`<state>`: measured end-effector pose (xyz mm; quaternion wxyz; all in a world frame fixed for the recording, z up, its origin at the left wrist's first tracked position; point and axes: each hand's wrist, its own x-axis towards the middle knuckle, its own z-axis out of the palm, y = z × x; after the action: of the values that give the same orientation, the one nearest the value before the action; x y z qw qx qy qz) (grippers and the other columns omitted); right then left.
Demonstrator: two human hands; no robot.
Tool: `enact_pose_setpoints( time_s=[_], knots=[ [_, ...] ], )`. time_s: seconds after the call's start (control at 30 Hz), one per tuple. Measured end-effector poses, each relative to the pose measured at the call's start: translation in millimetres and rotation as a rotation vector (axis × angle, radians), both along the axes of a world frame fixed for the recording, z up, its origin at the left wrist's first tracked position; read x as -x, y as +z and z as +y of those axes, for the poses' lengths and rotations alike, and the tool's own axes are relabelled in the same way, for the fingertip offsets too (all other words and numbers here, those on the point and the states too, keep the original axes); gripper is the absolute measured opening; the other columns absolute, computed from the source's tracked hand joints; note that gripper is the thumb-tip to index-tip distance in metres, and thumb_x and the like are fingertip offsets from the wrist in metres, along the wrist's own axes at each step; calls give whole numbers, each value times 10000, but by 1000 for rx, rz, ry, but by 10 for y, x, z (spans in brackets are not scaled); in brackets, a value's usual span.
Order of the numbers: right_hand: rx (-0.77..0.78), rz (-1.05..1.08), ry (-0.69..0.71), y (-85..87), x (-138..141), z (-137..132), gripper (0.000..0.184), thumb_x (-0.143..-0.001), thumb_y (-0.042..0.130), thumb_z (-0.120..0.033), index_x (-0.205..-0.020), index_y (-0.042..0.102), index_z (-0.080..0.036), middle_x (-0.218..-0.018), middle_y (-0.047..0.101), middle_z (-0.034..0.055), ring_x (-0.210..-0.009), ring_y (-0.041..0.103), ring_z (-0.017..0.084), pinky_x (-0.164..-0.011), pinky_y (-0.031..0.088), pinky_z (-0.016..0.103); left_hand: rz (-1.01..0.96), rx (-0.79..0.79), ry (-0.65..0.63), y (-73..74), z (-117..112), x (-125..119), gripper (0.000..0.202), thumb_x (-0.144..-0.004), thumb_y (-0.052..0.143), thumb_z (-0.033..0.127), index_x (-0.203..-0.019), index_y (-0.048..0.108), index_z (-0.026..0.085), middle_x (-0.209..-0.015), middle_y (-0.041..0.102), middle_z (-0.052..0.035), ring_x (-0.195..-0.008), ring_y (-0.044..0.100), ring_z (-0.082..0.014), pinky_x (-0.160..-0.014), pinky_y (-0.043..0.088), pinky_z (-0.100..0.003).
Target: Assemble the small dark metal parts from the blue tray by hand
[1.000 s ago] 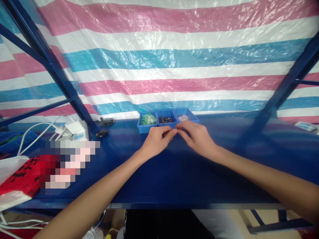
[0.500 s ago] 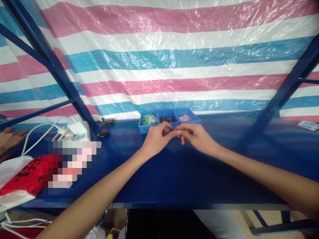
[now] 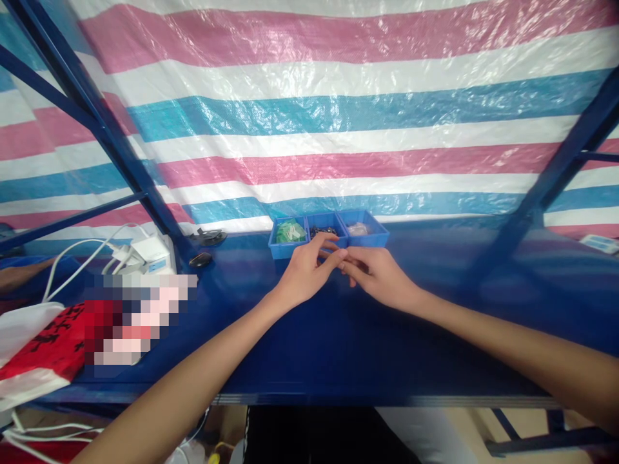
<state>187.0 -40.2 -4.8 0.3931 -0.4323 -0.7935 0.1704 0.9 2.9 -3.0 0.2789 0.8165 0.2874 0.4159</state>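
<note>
My left hand and my right hand meet fingertip to fingertip over the blue table, just in front of three small blue bins. Both hands are pinched shut on something too small to make out. The left bin holds green pieces, the middle bin dark small parts, the right bin pale pieces.
A white power adapter with cables and a small black object lie at the left. A red and white bag sits at the near left edge. Blue frame posts rise on both sides before a striped tarp.
My right hand has drawn slightly toward me and lower, fingers curling under. A person's hand seen at the far left edge half a second ago has pulled back.
</note>
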Motion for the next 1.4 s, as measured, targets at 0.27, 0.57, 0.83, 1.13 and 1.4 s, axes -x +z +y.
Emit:
enact_pose_setpoints(
  time_s=[0.27, 0.57, 0.83, 1.13, 1.4],
  knots=[
    [111, 96, -52, 23, -10, 22, 257, -973, 523, -332, -773, 609, -196, -593, 638, -7, -558, 644, 166, -597, 462, 285, 89, -104, -77, -20, -22, 6, 389, -1060, 443, 337, -1403, 565, 200, -1298, 700, -75, -1158, 685, -218, -1026, 515, -360],
    [292, 242, 3, -10, -29, 77, 219, -916, 578, -313, -749, 620, -178, -661, 639, 4, -568, 651, 154, -587, 470, 284, 56, 23, -243, -47, -44, 1, 536, -1023, 499, 272, -1548, 418, 205, -1076, 753, -72, -1000, 710, -206, -993, 531, -397],
    [510, 257, 129, -29, 3, 62, 265, -912, 549, -327, -714, 619, -164, -677, 641, 17, -568, 634, 132, -493, 371, 243, 2, 176, -281, -41, -73, -9, 522, -1006, 546, 323, -1517, 472, 250, -1103, 747, -73, -996, 727, -236, -1034, 523, -447],
    [520, 327, 98, -32, 8, 59, 280, -892, 599, -374, -708, 606, -163, -638, 612, 6, -537, 584, 115, -482, 349, 240, -112, 212, -317, -17, -69, -31, 420, -978, 584, 248, -1398, 577, 257, -1474, 574, -79, -1431, 481, -256, -1240, 326, -466],
    [517, 461, 35, -22, -4, 64, 277, -896, 619, -374, -709, 604, -171, -637, 592, -6, -544, 570, 104, -480, 338, 230, -133, 307, -282, -62, -42, -51, 502, -962, 604, 257, -1457, 526, 226, -1539, 502, -128, -1417, 495, -294, -1170, 429, -483]
  ],
)
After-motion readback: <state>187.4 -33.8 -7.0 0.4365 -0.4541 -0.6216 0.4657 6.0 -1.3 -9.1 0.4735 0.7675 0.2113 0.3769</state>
